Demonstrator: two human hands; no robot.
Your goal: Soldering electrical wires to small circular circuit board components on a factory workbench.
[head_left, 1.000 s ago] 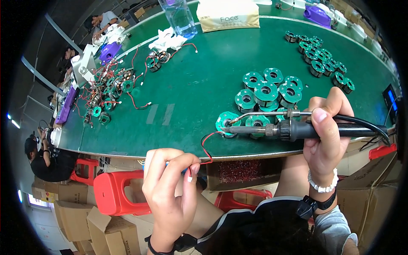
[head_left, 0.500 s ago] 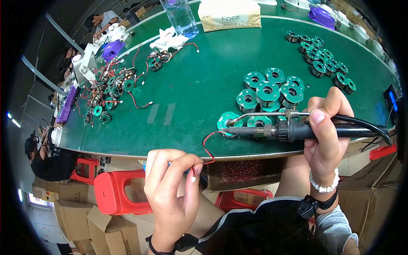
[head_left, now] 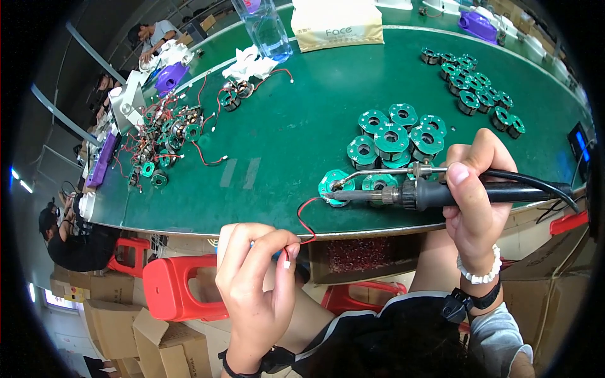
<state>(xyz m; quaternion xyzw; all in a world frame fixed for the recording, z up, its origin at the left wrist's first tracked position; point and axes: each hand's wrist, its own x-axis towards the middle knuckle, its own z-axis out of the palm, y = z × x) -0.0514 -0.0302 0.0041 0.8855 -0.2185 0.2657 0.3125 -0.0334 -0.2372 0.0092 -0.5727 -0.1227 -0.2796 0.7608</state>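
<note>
Over a glossy green worktop (head_left: 271, 151), my right fingers (head_left: 464, 181) grip a black-handled metal soldering iron (head_left: 432, 193), tip at a green, ring-shaped circuit board (head_left: 326, 181) by the near edge; my left fingers (head_left: 274, 240) pinch thin red-and-black wire (head_left: 300, 218), best, I judge, held slack and still.

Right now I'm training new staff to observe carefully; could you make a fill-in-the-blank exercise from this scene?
The right hand holds a ____ iron.
The left hand holds wires coloured black and ____.
The circuit board at the iron's tip is ____.
The ruffled wristband is ____.
Missing words: soldering; red; green; white.
</note>
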